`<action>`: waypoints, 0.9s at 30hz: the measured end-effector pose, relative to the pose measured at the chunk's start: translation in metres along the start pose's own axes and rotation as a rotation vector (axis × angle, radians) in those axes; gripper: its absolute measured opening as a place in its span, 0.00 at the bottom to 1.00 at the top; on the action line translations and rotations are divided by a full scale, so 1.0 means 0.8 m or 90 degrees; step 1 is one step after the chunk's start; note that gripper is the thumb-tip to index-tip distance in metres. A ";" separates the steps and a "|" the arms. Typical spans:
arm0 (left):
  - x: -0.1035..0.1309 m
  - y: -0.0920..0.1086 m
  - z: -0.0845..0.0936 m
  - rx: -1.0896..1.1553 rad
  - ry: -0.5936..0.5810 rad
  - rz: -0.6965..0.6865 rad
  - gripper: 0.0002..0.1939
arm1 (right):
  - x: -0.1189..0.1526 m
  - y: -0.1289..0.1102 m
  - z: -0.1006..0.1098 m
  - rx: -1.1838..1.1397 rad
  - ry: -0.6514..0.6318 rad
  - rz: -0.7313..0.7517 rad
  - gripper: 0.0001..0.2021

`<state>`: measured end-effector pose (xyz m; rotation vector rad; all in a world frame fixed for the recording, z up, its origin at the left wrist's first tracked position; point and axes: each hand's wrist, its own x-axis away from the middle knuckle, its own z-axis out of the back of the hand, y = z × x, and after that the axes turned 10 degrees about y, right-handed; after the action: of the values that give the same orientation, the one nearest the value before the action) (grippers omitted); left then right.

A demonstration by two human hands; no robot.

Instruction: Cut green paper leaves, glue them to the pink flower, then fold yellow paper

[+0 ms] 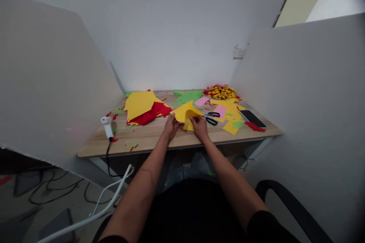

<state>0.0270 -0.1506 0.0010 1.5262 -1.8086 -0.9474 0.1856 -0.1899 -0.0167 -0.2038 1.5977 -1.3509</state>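
Note:
A yellow sheet of paper [182,112] is bent between my two hands above the front middle of the table. My left hand [171,126] pinches its left side, fingers closed near the edge. On the other side, my right hand [200,127] holds the curled right part between thumb and fingers. Scissors with dark handles [211,120] lie just right of my right hand, their blades mostly hidden. Beyond my left hand is red paper [151,114], partly under a stack of large yellow sheets [138,103].
The wooden table [151,135] carries green scraps [189,97], pink paper pieces [220,111] and a pile of folded yellow pieces [223,92]. A phone [252,119] lies at right. A white corded device [107,127] is near the left edge. Partitions [308,95] flank both sides.

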 end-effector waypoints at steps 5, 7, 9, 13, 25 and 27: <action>-0.004 0.001 0.006 -0.042 0.049 -0.096 0.30 | -0.005 0.008 -0.003 -0.054 0.030 -0.046 0.15; -0.006 -0.001 0.006 -0.080 0.067 -0.121 0.26 | -0.007 0.010 -0.004 -0.073 0.036 -0.059 0.14; -0.008 -0.005 0.004 -0.101 0.075 -0.128 0.22 | -0.008 0.012 -0.005 -0.088 0.036 -0.072 0.14; -0.010 -0.008 0.003 -0.116 0.086 -0.131 0.24 | -0.008 0.011 -0.005 -0.112 0.002 -0.093 0.13; -0.005 -0.008 0.000 -0.132 0.045 -0.104 0.45 | -0.004 0.008 -0.007 -0.127 -0.111 -0.126 0.15; -0.005 -0.008 0.001 -0.146 0.026 -0.090 0.40 | -0.004 0.008 -0.007 -0.130 -0.119 -0.129 0.16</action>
<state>0.0310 -0.1473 -0.0046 1.5300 -1.5210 -1.1405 0.1858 -0.1822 -0.0207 -0.6125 1.5857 -1.2774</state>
